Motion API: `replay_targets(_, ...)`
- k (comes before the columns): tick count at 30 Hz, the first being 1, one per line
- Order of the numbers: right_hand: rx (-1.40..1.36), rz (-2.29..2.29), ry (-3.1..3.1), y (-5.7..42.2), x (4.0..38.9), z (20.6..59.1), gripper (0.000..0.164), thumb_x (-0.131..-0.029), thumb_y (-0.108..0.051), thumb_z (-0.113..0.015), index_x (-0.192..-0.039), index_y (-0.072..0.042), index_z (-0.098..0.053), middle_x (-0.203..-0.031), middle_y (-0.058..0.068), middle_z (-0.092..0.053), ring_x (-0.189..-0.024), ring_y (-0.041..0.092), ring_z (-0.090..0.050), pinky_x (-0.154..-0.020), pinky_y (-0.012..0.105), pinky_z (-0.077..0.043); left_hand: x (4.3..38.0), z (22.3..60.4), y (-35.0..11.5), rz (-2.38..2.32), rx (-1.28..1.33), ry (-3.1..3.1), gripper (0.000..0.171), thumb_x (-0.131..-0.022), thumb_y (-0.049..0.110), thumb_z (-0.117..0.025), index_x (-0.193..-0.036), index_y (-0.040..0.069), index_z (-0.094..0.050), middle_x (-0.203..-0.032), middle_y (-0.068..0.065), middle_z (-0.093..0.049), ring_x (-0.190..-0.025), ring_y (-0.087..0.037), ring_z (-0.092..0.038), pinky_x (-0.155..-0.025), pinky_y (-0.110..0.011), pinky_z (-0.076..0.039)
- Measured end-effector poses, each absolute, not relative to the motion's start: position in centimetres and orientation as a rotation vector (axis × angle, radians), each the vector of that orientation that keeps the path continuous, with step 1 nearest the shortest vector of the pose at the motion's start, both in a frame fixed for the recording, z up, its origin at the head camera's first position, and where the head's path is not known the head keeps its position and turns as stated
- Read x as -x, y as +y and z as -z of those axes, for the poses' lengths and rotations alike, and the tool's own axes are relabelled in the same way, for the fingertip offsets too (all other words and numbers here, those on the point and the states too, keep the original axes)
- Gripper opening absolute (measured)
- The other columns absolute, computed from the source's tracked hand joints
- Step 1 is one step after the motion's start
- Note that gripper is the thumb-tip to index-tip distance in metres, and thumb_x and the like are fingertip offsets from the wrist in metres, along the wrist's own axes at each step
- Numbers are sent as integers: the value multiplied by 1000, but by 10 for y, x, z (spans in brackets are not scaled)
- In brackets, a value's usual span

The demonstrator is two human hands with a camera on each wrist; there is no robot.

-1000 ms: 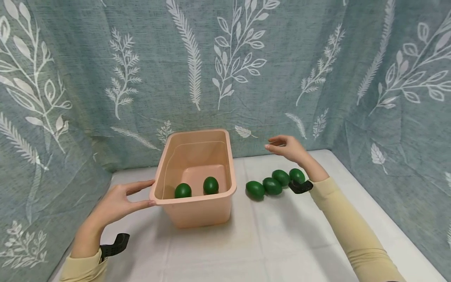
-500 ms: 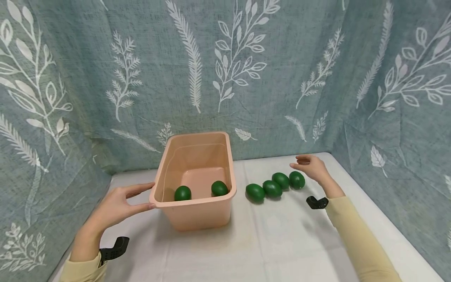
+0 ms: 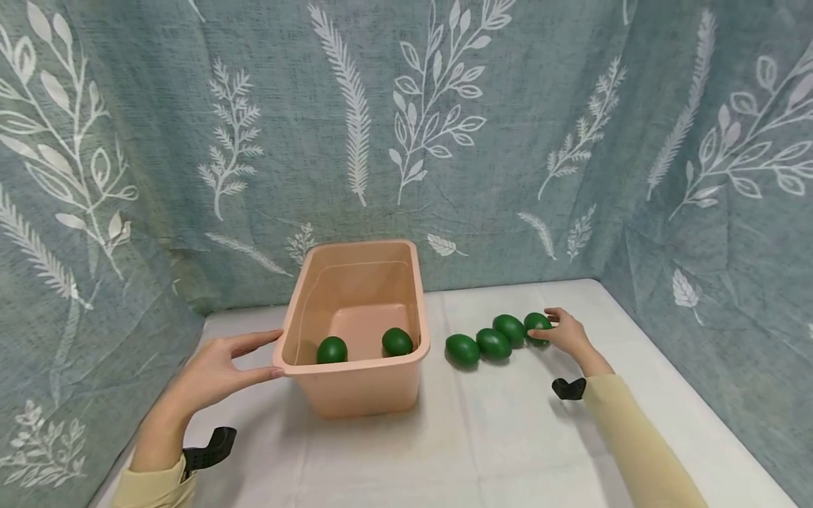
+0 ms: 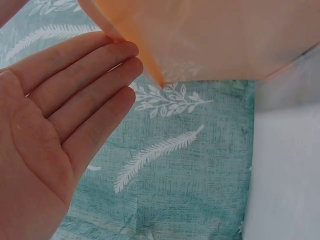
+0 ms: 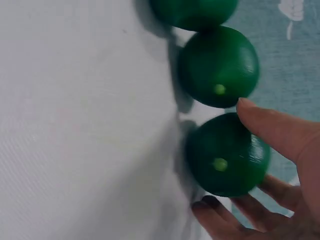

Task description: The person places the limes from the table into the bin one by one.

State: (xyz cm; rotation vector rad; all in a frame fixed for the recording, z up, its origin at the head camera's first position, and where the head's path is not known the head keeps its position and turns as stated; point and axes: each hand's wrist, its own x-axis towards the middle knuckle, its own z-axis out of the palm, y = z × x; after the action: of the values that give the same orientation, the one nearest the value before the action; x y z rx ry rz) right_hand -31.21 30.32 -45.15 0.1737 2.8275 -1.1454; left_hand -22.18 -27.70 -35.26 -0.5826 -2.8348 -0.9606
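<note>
My left hand (image 3: 212, 370) rests its fingertips and thumb against the left rim of a peach plastic tub (image 3: 362, 395). In the left wrist view the fingers (image 4: 95, 75) lie straight beside the tub's corner. Inside the tub are two dark green limes, one at the left (image 3: 332, 350) and one near the right wall (image 3: 396, 341). To the right, my right hand (image 3: 571, 335) has its thumb and fingers around the lime (image 5: 225, 155) at the end of a short row. Its thumb (image 5: 280, 132) lies on one side, the fingers curl around the other.
Three more limes lie close together between the tub and the right hand: one nearest the tub (image 3: 462, 351), a middle one (image 3: 493, 344) and one behind it (image 3: 509, 329). A white cloth (image 3: 483, 437) covers the table. Blue-green leaf-patterned curtains (image 3: 381, 141) enclose its back and sides.
My right hand has moved right and down from above the row onto the end lime. The right lime in the tub has rolled toward the right wall. The left hand stays at the rim.
</note>
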Motion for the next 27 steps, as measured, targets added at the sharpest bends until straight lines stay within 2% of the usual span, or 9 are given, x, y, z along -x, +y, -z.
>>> replay_targets(11,-202,1130,2818,300,314,459,84,-85,-39,-69,-145,2,-29,-142,35,-33,-128,50,-34,-100,58,-39,221,352,-279,976,603,-2818,61,-80,44,-74,-133,17,-58,-130,-9,-60,-120,-40,-54,-92,-60,-46)
replay_targets(27,-175,1182,2809,304,303,456,80,-86,-37,-69,-147,-2,-30,-144,33,-32,-129,50,-34,-99,59,-40,219,350,-279,1015,595,-2826,61,-80,43,-74,-133,17,-57,-132,-9,-58,-122,-40,-52,-93,-59,-46)
